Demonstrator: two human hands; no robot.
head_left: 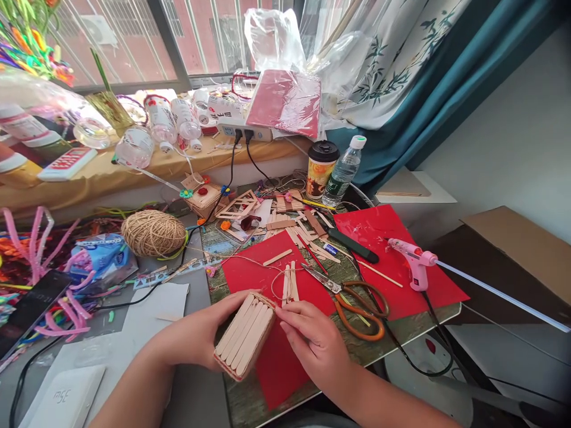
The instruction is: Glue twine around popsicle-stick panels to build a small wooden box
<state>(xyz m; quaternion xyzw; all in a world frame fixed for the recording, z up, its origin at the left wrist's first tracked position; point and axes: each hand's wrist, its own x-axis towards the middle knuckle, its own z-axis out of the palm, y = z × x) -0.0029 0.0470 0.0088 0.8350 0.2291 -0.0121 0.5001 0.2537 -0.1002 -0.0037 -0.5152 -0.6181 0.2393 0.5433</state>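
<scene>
A small box made of craft sticks point(245, 334) is tilted in my left hand point(200, 334), whose fingers wrap round its far side and are partly hidden. Twine runs along the box's edges. At the upper right corner of the box, my right hand point(317, 343) pinches the thin twine point(273, 290) between thumb and fingertips. That strand loops back over the red sheet point(285, 374) toward the twine ball point(154, 233). Loose craft sticks point(292, 284) lie just beyond my right hand. Scissors with orange handles point(352, 300) rest to its right, blades apart.
A pink glue gun point(413, 261) with a long glue stick lies on another red sheet point(375, 238). Farther back stand a paper cup point(320, 172) and water bottle point(343, 172). Pipe cleaners point(75, 303) crowd the left. A black cord point(439, 333) hangs over the table's right edge.
</scene>
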